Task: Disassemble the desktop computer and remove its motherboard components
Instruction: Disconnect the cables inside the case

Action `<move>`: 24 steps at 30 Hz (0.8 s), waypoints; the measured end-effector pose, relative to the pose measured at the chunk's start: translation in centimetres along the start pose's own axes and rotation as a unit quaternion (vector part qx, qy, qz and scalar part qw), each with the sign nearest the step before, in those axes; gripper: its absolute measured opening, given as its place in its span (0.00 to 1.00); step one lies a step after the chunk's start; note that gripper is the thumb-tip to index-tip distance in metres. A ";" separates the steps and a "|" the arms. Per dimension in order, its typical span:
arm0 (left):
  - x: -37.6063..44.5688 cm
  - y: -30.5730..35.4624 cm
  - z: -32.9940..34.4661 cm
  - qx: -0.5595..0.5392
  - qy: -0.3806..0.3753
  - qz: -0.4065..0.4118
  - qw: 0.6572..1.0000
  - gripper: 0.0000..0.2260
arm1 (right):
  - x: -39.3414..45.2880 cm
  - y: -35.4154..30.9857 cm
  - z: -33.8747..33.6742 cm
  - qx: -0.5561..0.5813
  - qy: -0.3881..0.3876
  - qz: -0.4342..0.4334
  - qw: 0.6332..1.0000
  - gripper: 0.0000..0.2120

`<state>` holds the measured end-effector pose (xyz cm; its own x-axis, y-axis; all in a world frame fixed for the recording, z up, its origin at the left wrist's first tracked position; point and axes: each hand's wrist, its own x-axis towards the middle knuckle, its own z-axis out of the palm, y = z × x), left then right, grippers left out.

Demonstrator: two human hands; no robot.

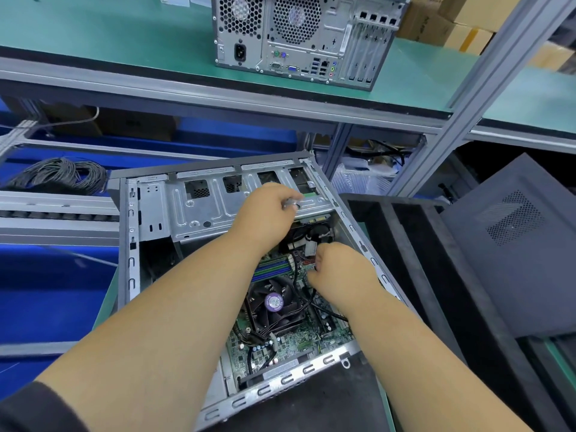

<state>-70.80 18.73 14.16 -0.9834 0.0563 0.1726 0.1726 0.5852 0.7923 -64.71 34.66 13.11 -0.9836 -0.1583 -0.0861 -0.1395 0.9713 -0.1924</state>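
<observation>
Inside one open computer case [149,213], left hand [265,213] gripping a small grey tool [291,203], right hand [339,269] pinching motherboard cables [311,263]

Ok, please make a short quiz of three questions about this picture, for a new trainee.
1. True or false: the side panel is mounted on the open computer case.
2. Which hand reaches down to the cables at the motherboard? A) left hand B) right hand
3. What sits over the processor, with a purple label?

Key: 1 false; 2 B; 3 the cooling fan.
</observation>
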 end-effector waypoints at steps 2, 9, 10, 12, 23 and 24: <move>-0.2 0.3 -0.3 -0.028 0.013 -0.004 1.000 0.11 | 0.0 0.0 -0.1 0.038 0.023 -0.004 0.999 0.09; -2.3 2.4 -2.1 -0.023 -0.040 -0.094 0.995 0.09 | 0.1 0.7 0.4 0.060 -0.025 0.011 0.998 0.20; -2.6 2.6 -2.1 -0.007 -0.107 -0.135 0.985 0.10 | 0.1 0.6 0.4 0.065 -0.047 0.003 0.997 0.22; -3.3 2.6 -1.7 0.069 -0.264 -0.212 0.938 0.12 | 0.1 0.4 0.2 0.072 -0.069 -0.018 0.995 0.24; -3.8 1.7 0.7 0.175 -0.284 -0.141 0.932 0.14 | -0.5 0.3 -0.7 0.101 -0.194 -0.035 0.975 0.07; -3.7 1.8 0.8 0.169 -0.284 -0.133 0.935 0.13 | -0.5 0.3 -0.8 0.096 -0.204 -0.041 0.973 0.09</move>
<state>-66.90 20.21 14.49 -0.8770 0.2369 -0.4181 -0.0152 0.8559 0.5169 -64.33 35.15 13.91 -0.8376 -0.3294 -0.4358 -0.1539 0.9077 -0.3904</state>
